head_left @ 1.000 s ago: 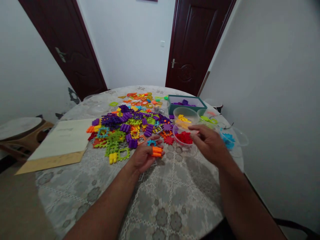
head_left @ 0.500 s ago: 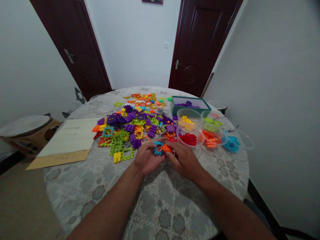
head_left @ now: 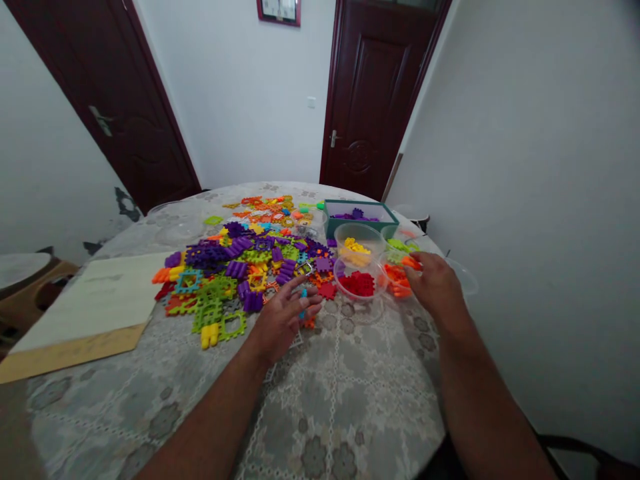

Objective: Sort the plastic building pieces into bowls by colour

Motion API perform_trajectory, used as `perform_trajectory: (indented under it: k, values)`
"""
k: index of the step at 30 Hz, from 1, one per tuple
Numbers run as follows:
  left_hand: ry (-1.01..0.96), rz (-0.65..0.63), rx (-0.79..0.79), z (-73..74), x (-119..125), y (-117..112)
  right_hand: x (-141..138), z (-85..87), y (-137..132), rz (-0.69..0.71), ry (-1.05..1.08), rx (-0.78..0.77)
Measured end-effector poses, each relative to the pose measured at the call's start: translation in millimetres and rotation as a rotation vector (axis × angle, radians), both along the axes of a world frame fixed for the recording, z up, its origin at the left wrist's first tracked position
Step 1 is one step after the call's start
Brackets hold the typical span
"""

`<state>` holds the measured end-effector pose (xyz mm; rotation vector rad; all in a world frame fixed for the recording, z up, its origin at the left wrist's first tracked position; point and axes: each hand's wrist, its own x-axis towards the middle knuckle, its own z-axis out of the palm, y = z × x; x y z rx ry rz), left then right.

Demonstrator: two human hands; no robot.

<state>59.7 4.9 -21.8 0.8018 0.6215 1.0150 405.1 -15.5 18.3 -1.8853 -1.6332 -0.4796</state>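
Although the left hand point(head_left: 283, 319) lies in plain view near the middle of the tabletop point(head_left: 345, 393), its fingers point(head_left: 306, 301) are spread over a blue piece point(head_left: 303, 294) that shows only in slivers between them. Whether they grip it or merely cover it cannot be told. An orange piece point(head_left: 310, 324) peeks out from under the same hand, touching the cloth.

The right hand point(head_left: 436, 288) hangs over the bowl of orange pieces point(head_left: 395, 280) and hides its far side. Its fingers curl downward, pressed loosely together, with something orange at their tips. Whether that is pinched or simply lies in the bowl is not clear. Behind the hand only the rim of a clear bowl point(head_left: 466, 280) shows (its contents are blocked).

Just left of the orange bowl stands a bowl of red pieces point(head_left: 357, 284), with a bowl of yellow pieces point(head_left: 356, 247) and a teal box point(head_left: 360, 212) beyond it. A loose pile point(head_left: 235, 267) of coloured pieces crowds the space beside the left hand, running to a pale board point(head_left: 85, 300) that reaches the left rim.

Bare cloth lies between the two forearms and toward the near edge, which the frame cuts off. On the right the round rim curves close to the wall point(head_left: 540, 200), with the bowls near that edge.
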Motion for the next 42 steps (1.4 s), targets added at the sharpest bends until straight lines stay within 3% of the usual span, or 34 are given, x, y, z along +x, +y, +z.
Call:
perform_trajectory:
  k: [4, 8, 11, 15, 18, 20, 22, 24, 27, 30, 35, 42]
  values:
    - [0.285, 0.067, 0.237, -9.1, 3, 1, -35, 6.7, -4, 0.146, 0.088, 0.059]
    - [0.557, 0.118, 0.547, -17.4, 5, -3, -101, 16.0, -19, 0.487, 0.327, -0.174]
    - [0.672, 0.130, 0.759, -22.6, 7, -9, -141, 9.0, -28, 0.696, 0.472, -0.309]
    - [0.760, 0.147, 0.917, -27.2, 11, -14, -159, -3.1, -30, 0.715, 0.559, -0.320]
    - [0.799, 0.167, 0.976, -27.5, 13, -15, -141, 5.7, -25, 0.667, 0.572, -0.304]
    - [0.843, 0.205, 1.017, -27.0, 13, -15, -113, 19.2, -20, 0.575, 0.538, -0.252]
    - [0.915, 0.257, 1.060, -26.7, 12, -12, -73, 32.5, -18, 0.422, 0.460, -0.170]
    - [0.979, 0.314, 1.098, -26.8, 10, -10, -26, 39.2, -17, 0.169, 0.411, -0.064]
    - [1.032, 0.378, 1.140, -26.7, 8, -7, 38, 31.9, -18, -0.179, 0.396, 0.079]
    - [1.045, 0.402, 1.164, -25.7, 7, -5, 78, 10.6, -16, -0.299, 0.420, 0.086]
    - [1.006, 0.400, 1.132, -23.5, 7, -2, 95, -12.6, -12, -0.293, 0.487, 0.075]
    - [0.989, 0.413, 1.101, -21.0, 5, 1, 79, 10.7, -21, -0.259, 0.509, 0.252]
